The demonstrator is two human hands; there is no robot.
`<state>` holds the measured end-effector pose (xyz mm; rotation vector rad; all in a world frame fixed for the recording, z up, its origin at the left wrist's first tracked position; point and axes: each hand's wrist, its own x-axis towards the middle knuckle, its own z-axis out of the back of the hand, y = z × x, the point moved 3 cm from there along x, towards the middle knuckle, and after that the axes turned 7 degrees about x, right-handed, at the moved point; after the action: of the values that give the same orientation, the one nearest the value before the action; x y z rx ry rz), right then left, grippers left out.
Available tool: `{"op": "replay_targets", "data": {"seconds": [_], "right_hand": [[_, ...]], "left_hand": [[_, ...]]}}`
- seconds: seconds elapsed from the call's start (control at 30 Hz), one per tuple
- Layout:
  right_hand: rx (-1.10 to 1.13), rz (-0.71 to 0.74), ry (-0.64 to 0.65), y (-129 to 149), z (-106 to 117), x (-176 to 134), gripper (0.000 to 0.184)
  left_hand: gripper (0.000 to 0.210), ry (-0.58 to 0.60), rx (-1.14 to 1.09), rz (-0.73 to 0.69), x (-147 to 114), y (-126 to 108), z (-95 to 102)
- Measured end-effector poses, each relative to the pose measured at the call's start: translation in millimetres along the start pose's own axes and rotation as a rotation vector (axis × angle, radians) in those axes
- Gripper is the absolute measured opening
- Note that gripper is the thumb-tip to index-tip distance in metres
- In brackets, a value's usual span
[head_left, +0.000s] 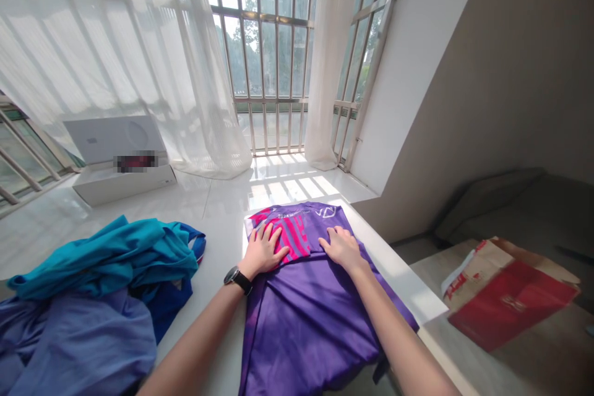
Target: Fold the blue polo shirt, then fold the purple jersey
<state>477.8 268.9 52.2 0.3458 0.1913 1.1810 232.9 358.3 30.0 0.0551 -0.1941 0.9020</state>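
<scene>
A purple shirt with pink stripes and white lettering lies on the white ledge in front of me, its far part folded over into a band. My left hand rests on the pink-striped part, fingers spread; a black watch is on that wrist. On the plain purple part at the right, my right hand lies with its fingers apart, below a white logo. Both palms press down on the cloth without gripping it. The shirt's near end hangs past the lower edge of the view.
Rumpled teal, blue and lavender clothes are heaped at the left. Behind them stands an open white box. A red and brown paper bag sits lower at the right, beyond the ledge's edge. White curtains and a barred window are ahead.
</scene>
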Motion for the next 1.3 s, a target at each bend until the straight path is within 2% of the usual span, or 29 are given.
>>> {"op": "replay_targets", "data": {"seconds": [0.1, 0.2, 0.3, 0.4, 0.57, 0.77, 0.9, 0.97, 1.13, 1.3], "right_hand": [[-0.021, 0.064, 0.037, -3, 6, 18, 0.047], [-0.043, 0.106, 0.06, -8, 3, 42, 0.058], [-0.064, 0.114, 0.096, -15, -7, 58, 0.073], [-0.082, 0.113, 0.12, -24, -16, 65, 0.079], [-0.09, 0.115, 0.124, -34, -21, 71, 0.08], [-0.075, 0.089, 0.12, -38, -24, 75, 0.082], [-0.073, 0.079, 0.126, -40, -20, 80, 0.08], [-0.075, 0.079, 0.121, -39, -15, 81, 0.078], [-0.082, 0.065, 0.067, -34, -8, 70, 0.073], [-0.09, 0.04, 0.12, -33, -16, 60, 0.08]], "left_hand": [[0.064, 0.017, -0.022, -0.002, 6, 2, 3.8], [0.06, -0.035, 0.002, -0.016, 19, -9, 5.5], [0.062, -0.018, 0.026, -0.019, 31, -18, -2.2], [0.065, -0.041, 0.023, -0.024, 35, -18, -11.4], [0.067, -0.063, 0.027, 0.008, 35, -14, -15.7], [0.067, -0.036, -0.005, 0.063, 42, -23, -10.4], [0.065, 0.008, -0.033, 0.067, 51, -24, -6.3], [0.064, -0.012, -0.042, 0.076, 53, -21, -1.6], [0.065, -0.11, -0.032, 0.123, 37, -6, 5.7], [0.064, -0.099, -0.04, 0.15, 19, -3, -6.1]]}}
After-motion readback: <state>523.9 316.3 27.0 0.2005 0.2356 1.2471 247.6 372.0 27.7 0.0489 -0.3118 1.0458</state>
